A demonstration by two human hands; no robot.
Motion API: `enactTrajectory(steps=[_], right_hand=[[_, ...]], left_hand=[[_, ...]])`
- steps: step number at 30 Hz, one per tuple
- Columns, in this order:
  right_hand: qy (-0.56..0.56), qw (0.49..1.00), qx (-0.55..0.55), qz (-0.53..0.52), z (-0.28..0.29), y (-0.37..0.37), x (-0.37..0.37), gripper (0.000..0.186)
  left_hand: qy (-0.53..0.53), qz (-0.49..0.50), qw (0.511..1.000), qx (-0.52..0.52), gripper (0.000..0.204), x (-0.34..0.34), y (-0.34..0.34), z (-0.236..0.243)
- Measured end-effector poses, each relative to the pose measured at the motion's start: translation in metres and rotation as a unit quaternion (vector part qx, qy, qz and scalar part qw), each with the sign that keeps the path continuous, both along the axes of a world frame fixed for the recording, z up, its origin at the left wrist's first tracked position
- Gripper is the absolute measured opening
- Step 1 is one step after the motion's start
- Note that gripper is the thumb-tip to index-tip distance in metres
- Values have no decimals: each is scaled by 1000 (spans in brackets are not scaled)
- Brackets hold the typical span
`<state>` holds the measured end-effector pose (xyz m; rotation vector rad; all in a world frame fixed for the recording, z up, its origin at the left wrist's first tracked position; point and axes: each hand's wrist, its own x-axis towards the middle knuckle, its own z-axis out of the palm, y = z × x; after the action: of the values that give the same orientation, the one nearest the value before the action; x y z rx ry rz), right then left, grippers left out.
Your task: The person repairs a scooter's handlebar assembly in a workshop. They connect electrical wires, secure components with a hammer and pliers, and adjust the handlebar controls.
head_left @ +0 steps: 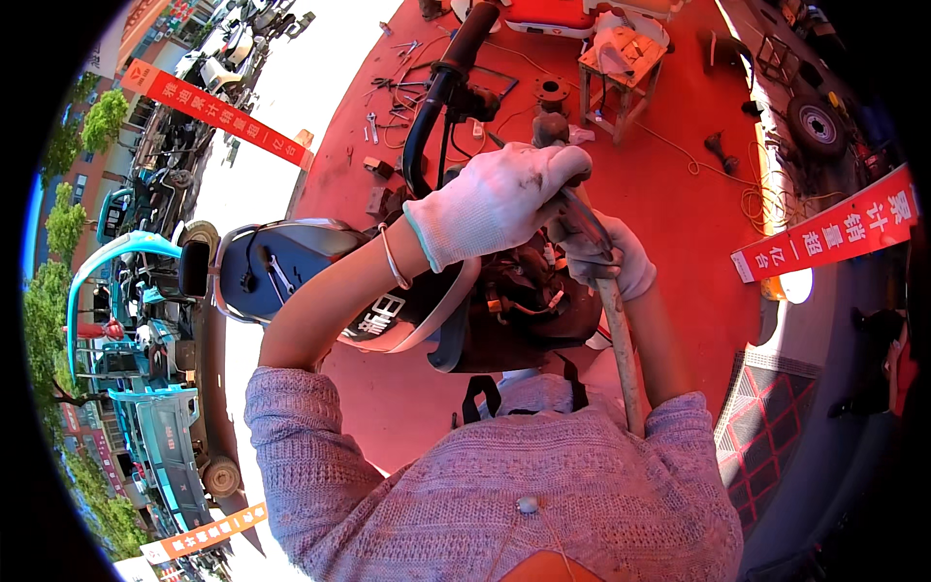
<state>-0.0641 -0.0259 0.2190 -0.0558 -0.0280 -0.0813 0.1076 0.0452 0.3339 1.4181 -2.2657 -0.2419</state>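
My left hand (499,199), in a white knit glove with dark smudges, is closed at the front of a scooter, its fingers curled against a dark piece I cannot make out. Just below and to the right, my gloved right hand (621,260) grips a tool with a long, worn wooden handle (622,349), which slants down toward my body. A dark metal piece (587,221) shows between the two hands. Under my hands lie the scooter's exposed wires and inner parts (524,291). Its black handlebar (456,73) rises beyond my left hand.
Wrenches (281,274) lie on the scooter's blue-black surface at left. Loose tools (372,126) and cables spread over the red floor. A wooden stool (628,60) stands ahead, near a flanged metal part (552,92). At right are a wheel (817,126) and a mat (771,427).
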Motion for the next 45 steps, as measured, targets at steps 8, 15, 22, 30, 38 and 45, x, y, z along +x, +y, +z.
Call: enactTrajectory(steps=[8,15,22,30,38,45], right_hand=[[-15,995,16,-98,-3,14,-5,13],[104,952,-254,-136,27,-9,-22,13],[198,832,-504,-120,50,-29,-29,17],[286,754,-555,-203,45,-43,-38,27],[361,739,-505,-262,5,-36,-80,25],[397,725,-490,-277,1,-32,-96,26]], left_hand=[[-6,45,993,-105,65,7,27,7],[627,120,695,330,44,8,40,-10],[733,83,580,345,41,-31,16,-44],[806,118,565,131,26,-44,-4,-59],[855,117,486,134,35,-15,-31,-78],[843,176,494,122,29,-14,-41,-75]])
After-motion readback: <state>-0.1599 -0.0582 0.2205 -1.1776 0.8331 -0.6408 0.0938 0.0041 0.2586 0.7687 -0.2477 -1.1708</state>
